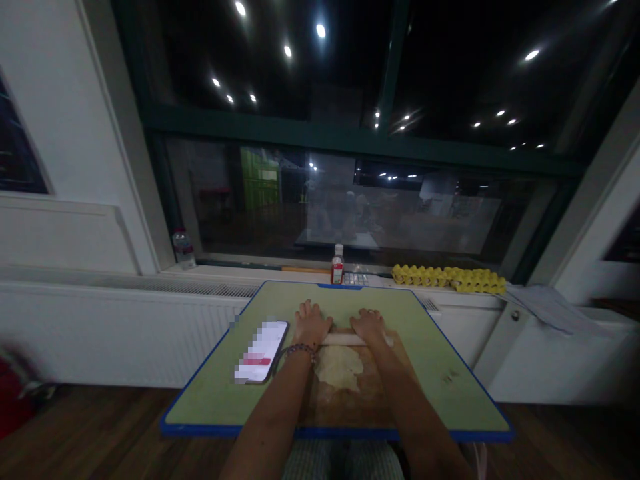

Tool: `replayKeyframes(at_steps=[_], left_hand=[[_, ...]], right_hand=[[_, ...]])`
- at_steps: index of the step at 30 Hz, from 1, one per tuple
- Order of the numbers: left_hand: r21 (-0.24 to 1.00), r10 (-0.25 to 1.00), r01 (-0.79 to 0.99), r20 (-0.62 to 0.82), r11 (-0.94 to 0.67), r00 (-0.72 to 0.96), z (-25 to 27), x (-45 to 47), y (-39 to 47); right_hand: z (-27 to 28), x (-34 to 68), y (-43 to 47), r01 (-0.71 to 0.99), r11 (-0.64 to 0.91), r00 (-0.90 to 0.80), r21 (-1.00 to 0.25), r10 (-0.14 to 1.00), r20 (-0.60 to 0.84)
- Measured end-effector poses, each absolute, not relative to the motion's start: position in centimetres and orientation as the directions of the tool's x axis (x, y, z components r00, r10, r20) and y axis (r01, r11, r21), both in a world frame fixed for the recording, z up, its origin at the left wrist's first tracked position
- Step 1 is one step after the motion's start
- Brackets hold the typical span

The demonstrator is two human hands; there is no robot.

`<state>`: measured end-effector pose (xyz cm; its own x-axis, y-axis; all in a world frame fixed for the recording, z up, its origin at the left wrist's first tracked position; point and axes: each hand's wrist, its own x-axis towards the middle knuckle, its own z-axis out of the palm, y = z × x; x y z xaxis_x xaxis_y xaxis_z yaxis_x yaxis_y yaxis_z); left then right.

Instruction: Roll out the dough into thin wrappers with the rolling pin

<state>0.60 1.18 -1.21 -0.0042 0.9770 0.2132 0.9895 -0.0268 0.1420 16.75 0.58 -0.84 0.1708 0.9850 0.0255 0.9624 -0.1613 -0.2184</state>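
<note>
A pale rolling pin (pixel 344 339) lies crosswise under my two hands, its middle showing between them. My left hand (pixel 312 325) rests palm down over its left end, fingers stretched forward and a little apart. Over the right end lies my right hand (pixel 369 325), also palm down with its fingers reaching forward. A flat, uneven sheet of dough (pixel 340 368) sits just on the near side of the pin, between my forearms. Beneath it is a brown wooden board (pixel 345 408). The pin's ends are hidden by my hands.
A lit phone (pixel 263 353) lies left of the board on the green, blue-edged table (pixel 210 400). Behind it, the sill holds a red-labelled bottle (pixel 338 267), yellow egg trays (pixel 450 277) and a clear bottle (pixel 183 249). White radiators (pixel 125 333) stand below the window.
</note>
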Motion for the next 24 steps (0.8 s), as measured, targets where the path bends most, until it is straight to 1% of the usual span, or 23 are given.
replayKeyframes(at_steps=[4,8,14,24], left_hand=[[0.168,0.984,0.986,0.175,-0.012,-0.018,-1.0,0.7,1.3],[0.155,0.987,0.988,0.159,-0.005,-0.020,-0.7,0.8,1.2],[0.159,0.977,0.987,0.214,-0.035,0.000,-0.7,0.7,0.9],[0.170,0.972,0.984,0.236,-0.050,0.008,-0.6,0.6,0.6]], right_hand=[[-1.0,16.9,1.0,0.963,-0.155,0.178,-0.222,0.981,0.083],[-1.0,17.0,0.9,0.960,-0.144,0.177,-0.240,0.977,0.119],[-0.7,16.9,0.7,0.956,-0.148,0.182,-0.254,0.977,0.116],[-0.1,16.7,-0.1,0.955,-0.145,0.182,-0.260,0.975,0.126]])
